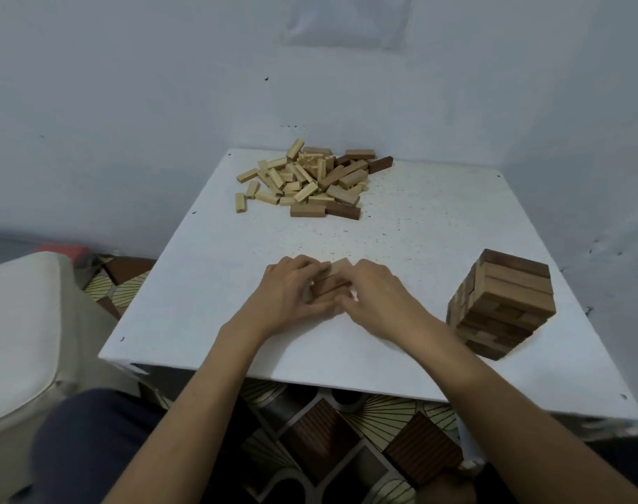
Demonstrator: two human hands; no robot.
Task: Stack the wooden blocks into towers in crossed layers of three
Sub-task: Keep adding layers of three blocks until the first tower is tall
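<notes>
One brown wooden-block tower [503,303] stands done. Now left hand [292,292] and right hand [375,300] grip tan wooden blocks [334,276]; the far-edge block heap [306,180] awaits stacking.

A white speckled table [419,220] stands against a pale wall [128,103]; a cream cushion [19,321] sits left of it, above patterned floor [321,441]

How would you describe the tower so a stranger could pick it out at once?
Start at the white table. On its right side, near the front edge, right of the right hand, stands the tower. Unlike the loose pile at the far end and the low blocks in the person's grip, it is tall, stacked in crossed layers.
</notes>
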